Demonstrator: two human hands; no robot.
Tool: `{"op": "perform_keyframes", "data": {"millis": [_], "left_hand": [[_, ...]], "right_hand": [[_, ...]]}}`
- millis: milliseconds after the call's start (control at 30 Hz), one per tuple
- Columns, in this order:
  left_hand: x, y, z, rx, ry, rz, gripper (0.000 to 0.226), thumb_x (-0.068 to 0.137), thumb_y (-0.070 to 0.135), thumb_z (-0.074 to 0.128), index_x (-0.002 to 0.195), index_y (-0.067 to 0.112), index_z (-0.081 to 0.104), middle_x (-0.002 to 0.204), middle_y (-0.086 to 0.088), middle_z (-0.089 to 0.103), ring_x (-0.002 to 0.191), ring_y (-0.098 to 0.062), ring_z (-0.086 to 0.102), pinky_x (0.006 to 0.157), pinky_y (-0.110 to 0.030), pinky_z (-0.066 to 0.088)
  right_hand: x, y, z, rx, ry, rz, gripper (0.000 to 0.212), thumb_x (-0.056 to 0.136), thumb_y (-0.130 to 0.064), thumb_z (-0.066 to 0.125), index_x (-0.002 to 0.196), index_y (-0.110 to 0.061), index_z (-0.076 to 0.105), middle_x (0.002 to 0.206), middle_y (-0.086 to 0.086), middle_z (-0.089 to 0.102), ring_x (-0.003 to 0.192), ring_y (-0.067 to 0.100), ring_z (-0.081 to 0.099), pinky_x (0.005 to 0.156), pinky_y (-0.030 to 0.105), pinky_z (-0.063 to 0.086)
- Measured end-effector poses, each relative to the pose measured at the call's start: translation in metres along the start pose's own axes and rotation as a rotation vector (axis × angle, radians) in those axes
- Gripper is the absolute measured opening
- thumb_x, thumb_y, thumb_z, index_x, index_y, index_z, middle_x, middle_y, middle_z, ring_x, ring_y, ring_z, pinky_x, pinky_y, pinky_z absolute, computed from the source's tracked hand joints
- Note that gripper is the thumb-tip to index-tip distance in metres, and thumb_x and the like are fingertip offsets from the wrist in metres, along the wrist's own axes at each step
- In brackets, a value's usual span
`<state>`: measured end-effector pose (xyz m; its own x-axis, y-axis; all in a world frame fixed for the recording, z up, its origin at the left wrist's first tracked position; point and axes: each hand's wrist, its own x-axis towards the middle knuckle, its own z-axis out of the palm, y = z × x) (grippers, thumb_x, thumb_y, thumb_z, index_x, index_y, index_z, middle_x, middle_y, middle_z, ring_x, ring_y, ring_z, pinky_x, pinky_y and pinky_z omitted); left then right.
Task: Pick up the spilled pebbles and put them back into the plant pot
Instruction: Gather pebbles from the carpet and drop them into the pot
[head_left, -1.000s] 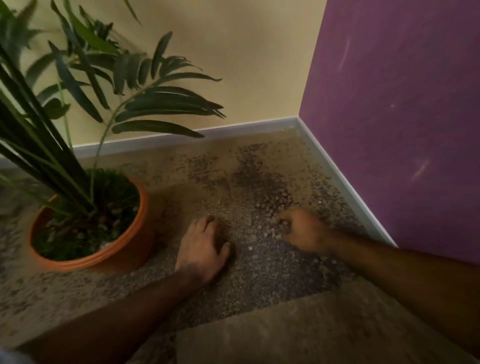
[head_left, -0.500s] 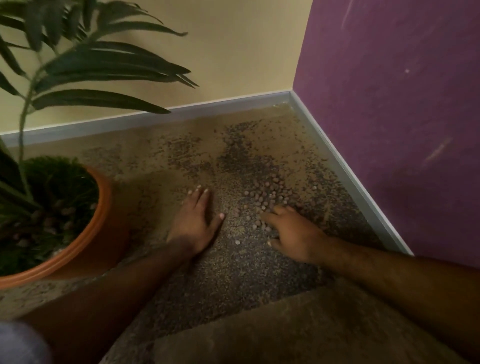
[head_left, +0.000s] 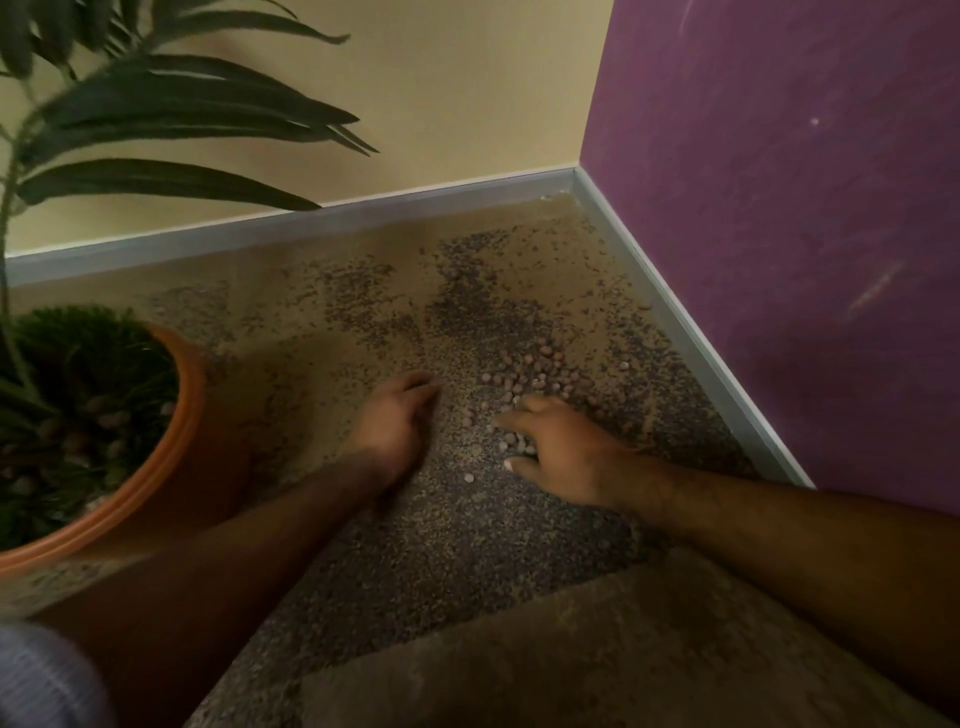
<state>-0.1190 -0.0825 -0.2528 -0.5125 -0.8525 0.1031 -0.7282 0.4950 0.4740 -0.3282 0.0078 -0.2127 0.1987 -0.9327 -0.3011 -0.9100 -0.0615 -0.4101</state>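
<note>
Starting at the left, the plant pot (head_left: 156, 499) is seen cut off by the frame edge; since half a second ago it has slid further out of view, the camera having turned toward the corner. Green fronds and a few pale pebbles are held inside it. The left hand (head_left: 392, 423), flat with fingers spread a moment ago, is now curled loosely with its fingers drawn together against the floor (head_left: 311, 332); whether anything is held cannot be told. The spilled pebbles (head_left: 524, 376) are still gathered just ahead of the right hand (head_left: 558, 452), which is half open, fingers spread over the nearest pebbles and thumb apart, nothing yet closed upon. Gathering is judged to be barely begun, with nearly all pebbles left on the floor, well apart from the pot.
</note>
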Motion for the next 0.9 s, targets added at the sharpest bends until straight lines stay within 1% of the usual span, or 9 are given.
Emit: {"op": "perform_keyframes", "data": {"millis": [67,167,300,400,500,633,700,767,900], "left_hand": [[0.002,-0.007,-0.007,-0.042,0.007,-0.079,0.031,0.087,-0.004,0.054,0.115,0.002,0.068,0.126,-0.010,0.060,0.114,-0.019,0.055,0.096,-0.013,0.031],[0.006,-0.015,-0.018,-0.154,0.020,-0.223,0.024,0.084,-0.006,0.057,0.097,0.006,0.073,0.101,-0.002,0.062,0.087,-0.004,0.058,0.081,-0.019,0.041],[-0.002,-0.018,-0.020,-0.029,0.069,-0.158,0.020,0.085,0.000,0.062,0.098,0.007,0.074,0.107,-0.010,0.068,0.097,-0.023,0.062,0.088,-0.023,0.041],[-0.010,0.000,-0.016,-0.118,0.084,-0.053,0.013,0.086,0.013,0.067,0.096,0.015,0.073,0.101,0.000,0.066,0.091,-0.011,0.057,0.084,-0.022,0.040],[-0.002,0.029,-0.005,-0.158,0.051,0.070,0.003,0.086,0.021,0.067,0.087,0.020,0.070,0.093,0.007,0.063,0.091,-0.012,0.056,0.085,-0.029,0.042],[0.008,0.054,0.009,-0.102,-0.035,0.098,0.008,0.082,0.018,0.069,0.075,0.019,0.065,0.088,0.003,0.066,0.091,-0.017,0.056,0.088,-0.028,0.036],[0.007,0.052,0.014,-0.073,-0.058,0.075,0.005,0.082,0.015,0.068,0.083,0.020,0.068,0.099,0.002,0.067,0.101,-0.019,0.056,0.090,-0.026,0.035],[0.003,0.048,0.017,-0.046,-0.082,0.087,0.028,0.083,0.014,0.066,0.110,0.019,0.069,0.120,0.000,0.063,0.116,-0.020,0.051,0.101,-0.030,0.036],[-0.003,0.039,0.022,0.135,-0.210,0.203,0.049,0.094,0.025,0.052,0.142,0.026,0.044,0.152,-0.003,0.037,0.136,-0.026,0.031,0.114,-0.037,0.026]], "right_hand": [[0.004,-0.004,0.002,-0.032,0.006,-0.028,0.056,0.093,-0.028,0.060,0.144,-0.016,0.040,0.135,0.009,0.042,0.127,0.028,0.039,0.103,0.039,0.041],[0.006,-0.006,0.005,-0.066,-0.014,-0.037,0.055,0.093,-0.021,0.059,0.144,-0.015,0.039,0.138,0.013,0.040,0.130,0.031,0.038,0.104,0.039,0.040],[0.000,-0.002,0.007,-0.070,0.050,-0.082,0.053,0.091,-0.028,0.063,0.138,-0.013,0.044,0.131,0.008,0.046,0.119,0.026,0.045,0.097,0.040,0.045],[-0.003,0.002,0.007,-0.045,0.093,-0.093,0.053,0.089,-0.035,0.063,0.136,-0.015,0.046,0.126,0.006,0.050,0.115,0.024,0.047,0.094,0.038,0.046],[0.001,-0.002,0.009,-0.020,0.138,-0.048,0.051,0.088,-0.039,0.063,0.131,-0.015,0.048,0.124,0.006,0.050,0.116,0.023,0.046,0.095,0.038,0.045],[0.009,-0.009,0.010,0.017,0.169,0.002,0.025,0.087,-0.024,0.062,0.109,-0.014,0.055,0.111,0.004,0.049,0.109,0.024,0.048,0.092,0.038,0.045],[0.009,-0.007,0.010,0.030,0.163,-0.003,0.011,0.085,-0.012,0.058,0.095,-0.014,0.053,0.102,0.002,0.047,0.102,0.024,0.048,0.087,0.038,0.045],[0.008,-0.003,0.009,0.037,0.153,-0.019,0.009,0.083,-0.007,0.055,0.090,-0.012,0.055,0.100,0.005,0.048,0.098,0.025,0.048,0.084,0.037,0.045],[0.008,0.004,0.007,0.003,0.115,-0.037,0.012,0.085,-0.007,0.055,0.095,-0.011,0.061,0.105,0.009,0.053,0.101,0.027,0.051,0.086,0.034,0.045]]}}
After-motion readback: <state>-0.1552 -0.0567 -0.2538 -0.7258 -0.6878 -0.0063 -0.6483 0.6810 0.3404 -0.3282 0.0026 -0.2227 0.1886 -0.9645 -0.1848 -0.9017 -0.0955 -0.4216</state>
